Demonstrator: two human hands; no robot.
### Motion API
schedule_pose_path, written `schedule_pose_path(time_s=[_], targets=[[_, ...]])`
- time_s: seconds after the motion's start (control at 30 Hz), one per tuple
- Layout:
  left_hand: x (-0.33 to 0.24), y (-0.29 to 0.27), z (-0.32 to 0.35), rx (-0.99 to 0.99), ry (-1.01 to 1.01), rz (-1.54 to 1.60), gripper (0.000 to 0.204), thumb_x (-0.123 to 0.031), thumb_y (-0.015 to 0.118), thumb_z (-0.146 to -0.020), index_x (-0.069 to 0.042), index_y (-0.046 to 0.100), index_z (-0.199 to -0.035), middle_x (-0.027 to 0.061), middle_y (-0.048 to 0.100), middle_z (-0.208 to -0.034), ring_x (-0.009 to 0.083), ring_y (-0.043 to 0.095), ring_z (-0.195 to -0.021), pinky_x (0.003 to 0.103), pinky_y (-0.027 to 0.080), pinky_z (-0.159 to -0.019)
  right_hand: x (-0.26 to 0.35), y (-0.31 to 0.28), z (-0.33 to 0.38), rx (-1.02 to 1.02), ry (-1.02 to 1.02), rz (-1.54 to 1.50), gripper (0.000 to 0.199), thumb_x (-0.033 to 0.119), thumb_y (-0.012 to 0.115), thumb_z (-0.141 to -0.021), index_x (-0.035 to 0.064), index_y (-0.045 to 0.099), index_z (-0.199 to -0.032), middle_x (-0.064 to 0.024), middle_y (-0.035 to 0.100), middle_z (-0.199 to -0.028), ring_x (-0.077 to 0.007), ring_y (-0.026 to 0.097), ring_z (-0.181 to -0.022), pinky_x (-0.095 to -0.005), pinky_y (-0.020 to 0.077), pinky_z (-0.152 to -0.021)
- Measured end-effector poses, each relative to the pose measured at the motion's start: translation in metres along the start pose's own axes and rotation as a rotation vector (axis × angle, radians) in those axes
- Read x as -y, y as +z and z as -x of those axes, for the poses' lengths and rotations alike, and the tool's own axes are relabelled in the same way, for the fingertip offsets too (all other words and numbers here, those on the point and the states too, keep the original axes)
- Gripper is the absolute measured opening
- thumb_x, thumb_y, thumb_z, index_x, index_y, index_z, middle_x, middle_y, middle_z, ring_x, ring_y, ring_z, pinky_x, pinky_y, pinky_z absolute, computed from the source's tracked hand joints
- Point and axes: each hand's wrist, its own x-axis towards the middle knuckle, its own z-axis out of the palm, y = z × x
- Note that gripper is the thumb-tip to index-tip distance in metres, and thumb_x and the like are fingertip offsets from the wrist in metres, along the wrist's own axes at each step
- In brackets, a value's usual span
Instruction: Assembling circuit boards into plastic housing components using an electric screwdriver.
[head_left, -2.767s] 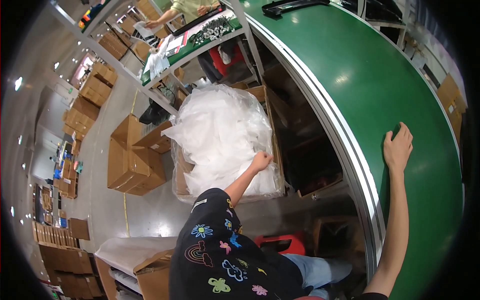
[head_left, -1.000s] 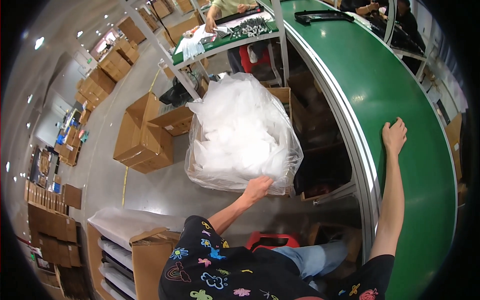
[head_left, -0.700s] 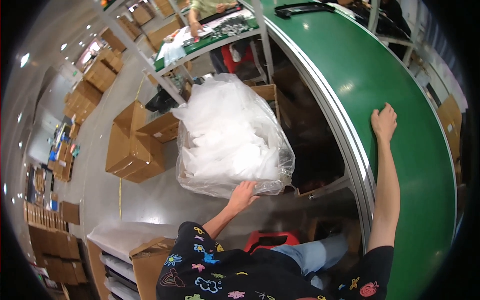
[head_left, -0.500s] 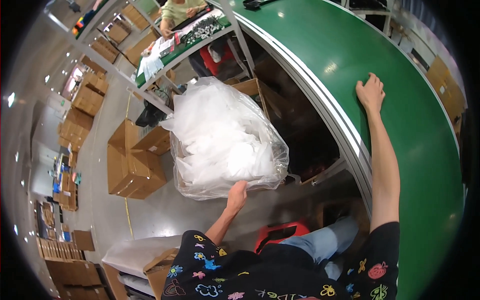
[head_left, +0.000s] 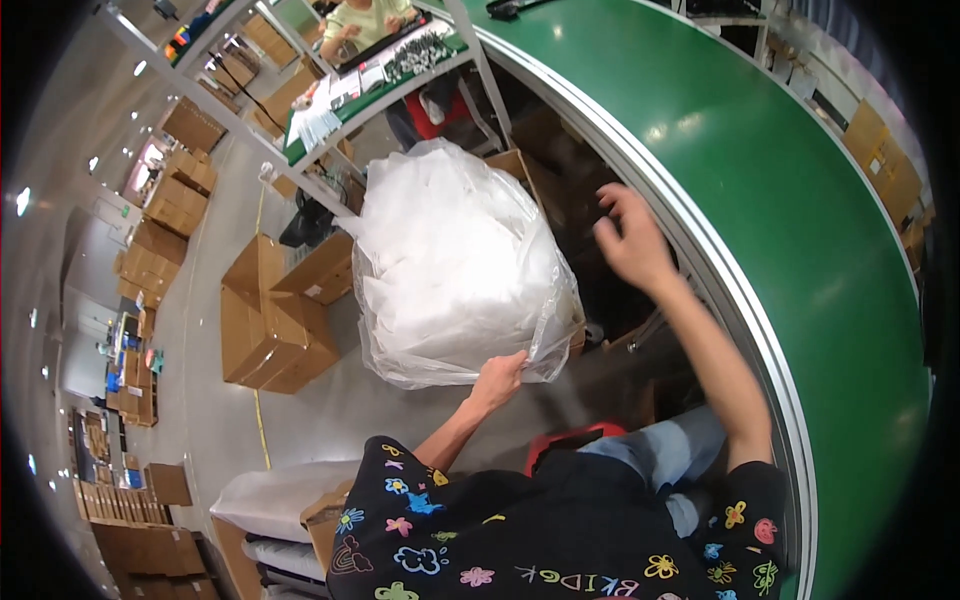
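Note:
A large clear plastic bag [head_left: 440, 255] full of white, thin, soft-looking pieces stands in front of me; what it rests on is mostly hidden. At its near right edge my left hand [head_left: 500, 380] is closed, pinching the film of the bag. My right hand [head_left: 632, 238] is in the air to the right of the bag, apart from it, with fingers spread and a little curled. Nothing shows in that hand. Under its forearm runs the pale metal edge of the green conveyor belt [head_left: 790, 215].
An open cardboard box [head_left: 275, 340] stands on the floor left of the bag. Beyond it, a co-worker [head_left: 350, 35] sits at a green-topped bench [head_left: 375, 100] with small parts. A red stool [head_left: 570, 437] is by my legs. More cartons [head_left: 160, 245] are stacked far left.
My right hand has left the green belt and swung left toward the bag. My left hand, on the bag's edge, has shifted slightly right and up. The bag's near right side looks pulled tighter.

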Motion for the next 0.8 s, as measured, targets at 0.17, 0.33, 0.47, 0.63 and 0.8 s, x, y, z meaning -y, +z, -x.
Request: schedule_pose_path(time_s=[0.17, 0.33, 0.47, 0.63, 0.8], targets=[[-0.05, 0.019, 0.038, 0.055, -0.06, 0.128, 0.008, -0.01, 0.054, -0.095, -0.002, 0.054, -0.094, 0.0276, 0.059, -0.08, 0.0501, 0.058, -0.081, 0.055, 0.043, -0.066, -0.033, 0.108, 0.126, 0.246, 0.508, 0.324, 0.094, 0.03, 0.077, -0.082, 0.0013, 0.022, -0.153, -0.0294, 0.033, -0.149, -0.0512, 0.042, -0.127, -0.0584, 0.0393, -0.105], [-0.068, 0.064, 0.081, 0.116, -0.01, 0.276, 0.014, -0.017, 0.052, -0.1, -0.003, 0.052, -0.099, 0.0271, 0.062, -0.085, 0.0499, 0.06, -0.085, 0.057, 0.045, -0.068, -0.071, 0.138, 0.218, 0.46, 0.877, 0.258, 0.094, 0.045, 0.074, -0.082, 0.0014, 0.028, -0.151, -0.0308, 0.04, -0.146, -0.0521, 0.037, -0.133, -0.0557, 0.0384, -0.109], [-0.07, 0.082, 0.092, 0.244, -0.056, 0.268, 0.019, -0.024, 0.051, -0.103, -0.005, 0.052, -0.106, 0.0263, 0.062, -0.083, 0.0488, 0.061, -0.084, 0.054, 0.046, -0.069, -0.096, 0.124, 0.26, 0.214, 0.811, 0.206, 0.065, 0.04, 0.073, -0.085, -0.0008, 0.051, -0.129, -0.0261, 0.05, -0.132, -0.0441, 0.048, -0.124, -0.0505, 0.0447, -0.102], [-0.061, 0.09, 0.095, 0.364, -0.122, 0.308, 0.025, -0.03, 0.047, -0.105, -0.007, 0.053, -0.109, 0.0273, 0.064, -0.082, 0.0494, 0.063, -0.083, 0.058, 0.048, -0.071, -0.1, 0.101, 0.277, 0.028, 1.062, -0.145, 0.058, 0.045, 0.072, -0.089, -0.0002, 0.059, -0.123, -0.0202, 0.067, -0.114, -0.0306, 0.065, -0.106, -0.0393, 0.0496, -0.093], [-0.06, 0.113, 0.079, 0.367, -0.006, 0.34, 0.024, -0.028, 0.049, -0.104, -0.005, 0.054, -0.108, 0.0266, 0.063, -0.083, 0.0477, 0.062, -0.083, 0.054, 0.048, -0.071, -0.125, 0.102, 0.314, 0.004, 1.266, -1.019, 0.07, 0.062, 0.047, -0.1, -0.0011, 0.059, -0.129, -0.0115, 0.069, -0.115, -0.0242, 0.067, -0.101, -0.0378, 0.0526, -0.089]])
